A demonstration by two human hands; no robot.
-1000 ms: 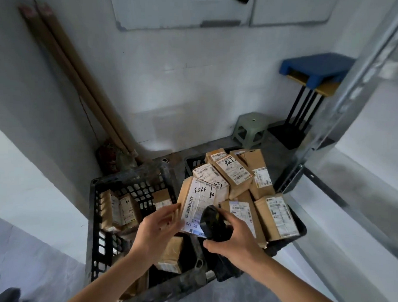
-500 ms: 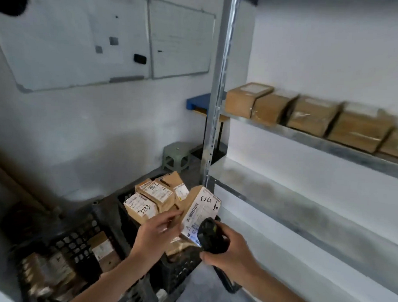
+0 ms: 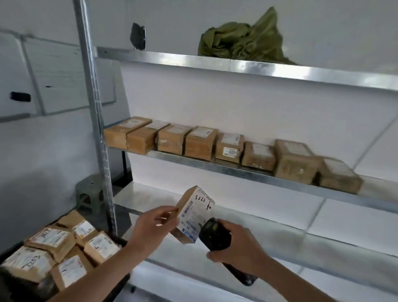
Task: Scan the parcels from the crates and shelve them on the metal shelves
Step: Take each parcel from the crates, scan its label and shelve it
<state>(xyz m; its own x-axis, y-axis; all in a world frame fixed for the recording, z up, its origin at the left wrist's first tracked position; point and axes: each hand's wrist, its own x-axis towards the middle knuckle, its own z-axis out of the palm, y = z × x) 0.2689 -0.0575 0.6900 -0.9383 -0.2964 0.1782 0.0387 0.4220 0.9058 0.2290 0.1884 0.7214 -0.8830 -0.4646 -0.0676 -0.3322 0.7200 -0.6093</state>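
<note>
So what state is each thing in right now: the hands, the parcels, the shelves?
Left hand: grips a parcel.
Held parcel: tilted, label facing the scanner.
Right hand: grips the scanner.
Scanner: aimed at the label.
Middle shelf: holds a row of eight parcels.
Crate parcels: heaped, labels up.
Top shelf: carries a crumpled green sack.

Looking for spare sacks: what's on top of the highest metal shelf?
A crumpled green sack lies on the top shelf. Its bulk and the shelf's front edge hide whatever is behind it.
</note>
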